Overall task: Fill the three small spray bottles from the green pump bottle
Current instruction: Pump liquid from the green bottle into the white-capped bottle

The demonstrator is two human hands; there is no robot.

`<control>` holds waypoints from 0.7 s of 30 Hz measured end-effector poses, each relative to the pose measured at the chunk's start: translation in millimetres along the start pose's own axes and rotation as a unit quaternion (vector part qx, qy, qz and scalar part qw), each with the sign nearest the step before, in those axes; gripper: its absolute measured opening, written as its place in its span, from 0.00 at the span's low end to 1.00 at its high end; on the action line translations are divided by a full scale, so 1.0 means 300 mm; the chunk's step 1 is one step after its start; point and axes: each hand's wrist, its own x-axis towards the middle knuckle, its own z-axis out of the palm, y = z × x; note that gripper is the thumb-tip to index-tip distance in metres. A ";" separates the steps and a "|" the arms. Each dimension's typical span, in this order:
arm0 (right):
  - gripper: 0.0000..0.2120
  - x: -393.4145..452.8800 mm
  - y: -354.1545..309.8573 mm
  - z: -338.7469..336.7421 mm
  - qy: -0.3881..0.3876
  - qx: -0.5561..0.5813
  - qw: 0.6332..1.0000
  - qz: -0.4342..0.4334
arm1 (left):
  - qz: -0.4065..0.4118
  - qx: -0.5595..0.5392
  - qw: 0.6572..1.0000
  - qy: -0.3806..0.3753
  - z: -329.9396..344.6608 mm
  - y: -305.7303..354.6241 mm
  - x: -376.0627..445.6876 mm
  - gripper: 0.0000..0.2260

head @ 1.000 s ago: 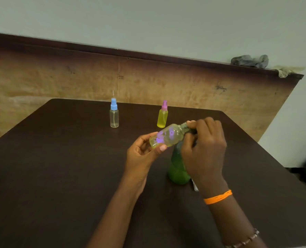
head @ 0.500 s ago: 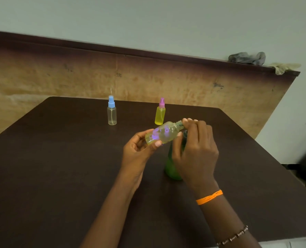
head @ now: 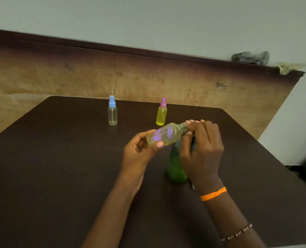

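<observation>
Yellowish clear small spray bottle [head: 163,134] lies tilted in my left hand [head: 139,151] grip; right hand [head: 201,149] pinches its neck over the green pump bottle [head: 175,167]. Best keep that opening steady.

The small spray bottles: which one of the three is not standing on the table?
The purple-patterned bottle: both hands hold it tilted above the table. The blue-capped bottle and the pink-capped yellow bottle stand upright.

A plain indoor room: dark table [head: 59,167] against a worn wooden wall panel [head: 59,77], pale painted wall [head: 148,20].
</observation>
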 end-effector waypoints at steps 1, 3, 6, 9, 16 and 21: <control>0.09 0.001 0.003 0.004 -0.004 0.012 1.000 0.000 | -0.001 -0.003 1.000 0.001 -0.001 0.001 0.000 0.19; 0.09 0.029 0.003 -0.008 -0.024 0.012 1.000 0.000 | -0.006 -0.011 1.000 0.001 0.003 0.004 -0.003 0.19; 0.09 0.090 -0.008 -0.038 -0.065 -0.015 0.998 0.001 | -0.001 -0.005 1.000 -0.011 0.016 0.006 -0.008 0.19; 0.11 0.090 -0.017 -0.029 -0.070 -0.014 0.997 0.027 | 0.005 -0.007 1.000 -0.011 0.017 0.010 -0.011 0.18; 0.15 0.004 0.001 -0.010 -0.032 0.042 0.998 0.021 | 0.010 0.001 1.000 -0.008 0.010 0.013 -0.009 0.19; 0.13 0.085 -0.014 -0.036 -0.087 -0.002 0.996 0.027 | 0.010 -0.005 1.000 -0.009 0.011 0.002 -0.003 0.20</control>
